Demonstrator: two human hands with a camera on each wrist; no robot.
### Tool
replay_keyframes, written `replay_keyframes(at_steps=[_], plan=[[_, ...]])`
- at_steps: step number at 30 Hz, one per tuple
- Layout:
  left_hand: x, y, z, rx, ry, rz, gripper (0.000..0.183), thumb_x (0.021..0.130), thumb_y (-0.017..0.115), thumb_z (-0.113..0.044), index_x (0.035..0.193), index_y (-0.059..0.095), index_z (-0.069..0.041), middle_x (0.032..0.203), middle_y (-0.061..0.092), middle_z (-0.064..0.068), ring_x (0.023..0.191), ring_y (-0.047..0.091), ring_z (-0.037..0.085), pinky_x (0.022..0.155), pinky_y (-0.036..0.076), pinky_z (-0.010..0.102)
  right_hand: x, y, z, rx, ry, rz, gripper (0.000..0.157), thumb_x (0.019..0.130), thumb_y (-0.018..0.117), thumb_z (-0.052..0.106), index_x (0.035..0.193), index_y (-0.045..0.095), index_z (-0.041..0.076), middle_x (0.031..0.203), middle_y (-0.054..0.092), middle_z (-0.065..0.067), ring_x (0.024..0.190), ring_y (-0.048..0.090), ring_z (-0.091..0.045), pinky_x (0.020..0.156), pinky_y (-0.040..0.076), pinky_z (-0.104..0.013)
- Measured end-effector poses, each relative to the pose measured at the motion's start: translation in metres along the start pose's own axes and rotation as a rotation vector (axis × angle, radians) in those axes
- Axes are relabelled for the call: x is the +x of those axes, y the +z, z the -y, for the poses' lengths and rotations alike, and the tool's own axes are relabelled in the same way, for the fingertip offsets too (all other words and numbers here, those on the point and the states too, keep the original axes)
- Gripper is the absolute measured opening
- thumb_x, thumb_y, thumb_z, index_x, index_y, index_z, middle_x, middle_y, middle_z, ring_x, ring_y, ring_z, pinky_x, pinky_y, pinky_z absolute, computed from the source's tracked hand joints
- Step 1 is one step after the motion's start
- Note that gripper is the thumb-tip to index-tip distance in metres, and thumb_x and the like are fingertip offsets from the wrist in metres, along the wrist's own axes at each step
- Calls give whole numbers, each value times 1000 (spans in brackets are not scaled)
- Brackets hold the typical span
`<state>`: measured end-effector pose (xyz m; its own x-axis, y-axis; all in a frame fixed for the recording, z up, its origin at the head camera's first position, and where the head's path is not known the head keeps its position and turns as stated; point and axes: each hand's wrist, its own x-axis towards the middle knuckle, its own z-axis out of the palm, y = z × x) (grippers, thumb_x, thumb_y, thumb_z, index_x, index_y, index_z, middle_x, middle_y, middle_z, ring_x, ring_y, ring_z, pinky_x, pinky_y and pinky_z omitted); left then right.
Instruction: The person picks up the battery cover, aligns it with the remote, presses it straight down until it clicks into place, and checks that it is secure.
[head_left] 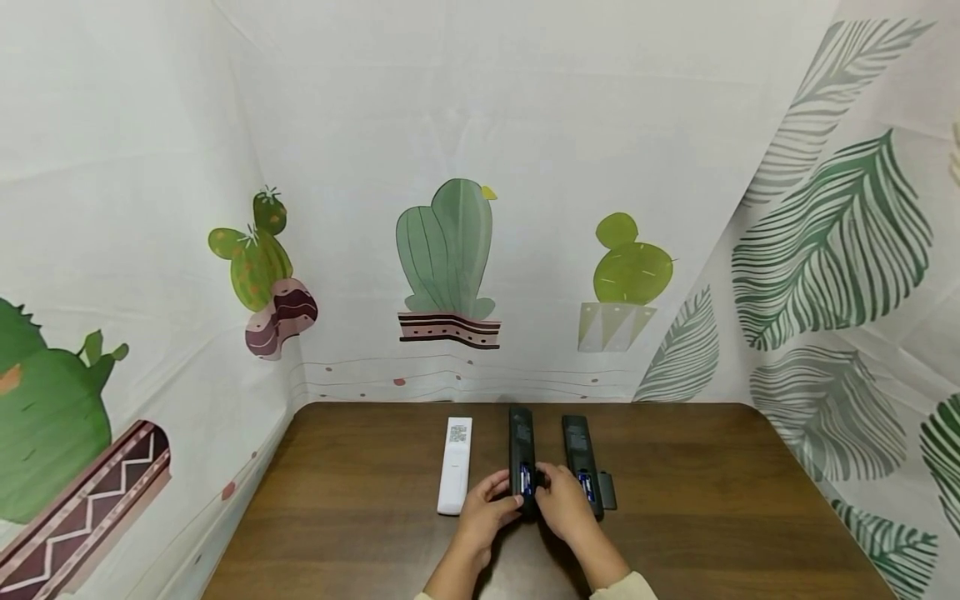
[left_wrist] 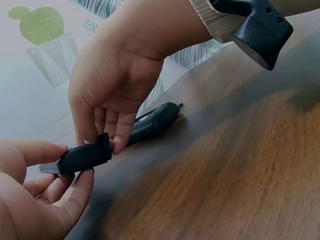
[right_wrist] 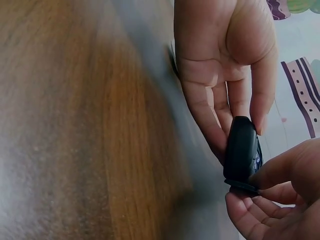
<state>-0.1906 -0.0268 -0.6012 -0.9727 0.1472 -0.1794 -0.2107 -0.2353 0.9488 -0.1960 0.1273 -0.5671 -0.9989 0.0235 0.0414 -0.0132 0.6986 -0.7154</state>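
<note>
My left hand (head_left: pixel 482 514) grips a black remote control (head_left: pixel 521 439) by its near end, thumb on one side and fingers beneath. Its back faces up, and blue batteries (head_left: pixel 526 480) show in the uncovered compartment. From the other side, my right hand (head_left: pixel 564 502) pinches a small black battery cover (left_wrist: pixel 105 145) between thumb and fingers. The cover stands on edge right at the remote's side in both wrist views. In the head view, the right hand's fingers hide the cover.
Right of my right hand lies a second black remote (head_left: pixel 578 442), back up, with blue batteries showing. Its loose cover (head_left: pixel 607 492) lies beside it. A white remote (head_left: pixel 453 468) lies to the left on the wooden table (head_left: pixel 337 500). A printed cloth (head_left: pixel 540 167) hangs behind.
</note>
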Motion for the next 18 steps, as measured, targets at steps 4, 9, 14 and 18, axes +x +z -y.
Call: replay_keyframes(at_steps=[4, 9, 14, 18], plan=[[-1, -1, -2, -22, -1, 30, 63, 86, 68, 1, 144, 46, 9, 139, 54, 28, 101, 67, 18, 86, 58, 34, -2, -1, 1, 10, -21, -12, 40, 88, 65, 4, 127, 65, -1, 98, 65, -9, 83, 59, -16, 74, 50, -37], [0, -3, -2, -75, -21, 56, 65, 86, 67, 2, 146, 44, 9, 140, 55, 27, 101, 68, 18, 85, 58, 32, -5, -3, 2, 32, -23, -14, 39, 90, 64, 4, 129, 64, 0, 101, 65, -9, 85, 60, -17, 73, 50, -34], [-1, -4, -4, -93, -35, 71, 66, 86, 67, 2, 147, 42, 6, 135, 62, 24, 100, 69, 17, 84, 57, 31, -7, -5, 4, 47, -24, -24, 39, 91, 64, 5, 130, 64, 0, 100, 64, -9, 83, 58, -16, 70, 48, -31], [-1, -4, -4, -107, -39, 64, 67, 86, 65, 2, 147, 41, 5, 131, 65, 22, 98, 70, 16, 83, 57, 31, -8, -6, 5, 57, -23, -26, 39, 91, 65, 5, 130, 65, 1, 99, 64, -8, 83, 58, -15, 69, 47, -30]])
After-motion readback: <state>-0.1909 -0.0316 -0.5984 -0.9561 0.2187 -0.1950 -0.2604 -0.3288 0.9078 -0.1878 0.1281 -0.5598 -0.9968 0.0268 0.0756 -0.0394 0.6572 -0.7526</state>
